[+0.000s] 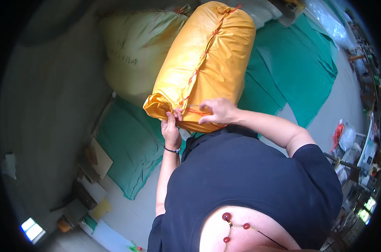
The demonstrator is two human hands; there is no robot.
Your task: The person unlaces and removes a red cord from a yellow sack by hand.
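Observation:
A large stuffed yellow sack (228,54) lies in front of me, its seam laced lengthwise with red cord (196,111). At its near left corner, my left hand (171,131) is closed, pinching the folded edge of the sack below the bunched flap (157,106). My right hand (219,111) is curled over the near end of the sack, with the red cord running into its bent fingers. Its thumb and index finger stand somewhat apart around the cord. The inner fingers of both hands are partly hidden.
A second, paler stuffed sack (135,46) with handwriting leans behind on the left. Green cloth (295,63) covers the floor on both sides. Cardboard pieces (98,157) lie at lower left. Cluttered shelves (362,155) line the right, with a clear plastic bag (347,136) beside them.

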